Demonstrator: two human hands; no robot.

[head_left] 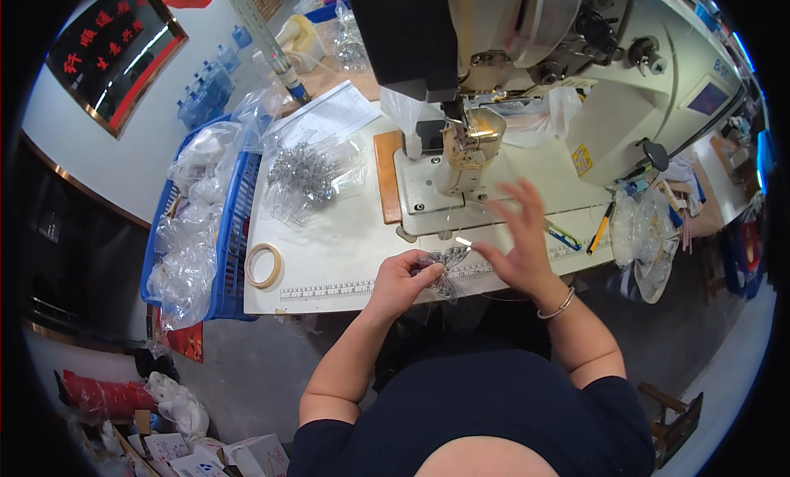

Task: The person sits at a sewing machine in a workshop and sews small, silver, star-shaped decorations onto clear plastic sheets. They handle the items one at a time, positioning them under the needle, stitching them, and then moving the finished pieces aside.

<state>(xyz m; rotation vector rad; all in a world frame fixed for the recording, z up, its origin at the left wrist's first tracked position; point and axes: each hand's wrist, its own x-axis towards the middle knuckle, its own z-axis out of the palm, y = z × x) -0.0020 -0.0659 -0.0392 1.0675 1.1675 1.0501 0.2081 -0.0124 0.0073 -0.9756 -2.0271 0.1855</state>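
My left hand (403, 281) is closed at the table's front edge, pinching a sheer dark grey butterfly-shaped piece (449, 263) between thumb and fingers. To its right my right hand (522, 255) is raised with its fingers spread and slightly blurred. Its thumb reaches close to the piece, and a small white sliver (463, 242) shows at the thumb's tip; I cannot make out what it is. Just beyond both hands stands an industrial sewing machine (469, 148), its needle area over a metal plate (424, 197). A heap of similar grey pieces (303, 174) lies on clear plastic at the left.
A tape roll (263, 266) lies at the table's left corner, beside a printed ruler strip (329, 290). Left of the table stands a blue basket (230, 255) of plastic bags. Paper sheets (329, 111) lie behind the heap. Pens (601, 229) and a plastic bag (646, 238) are at the right.
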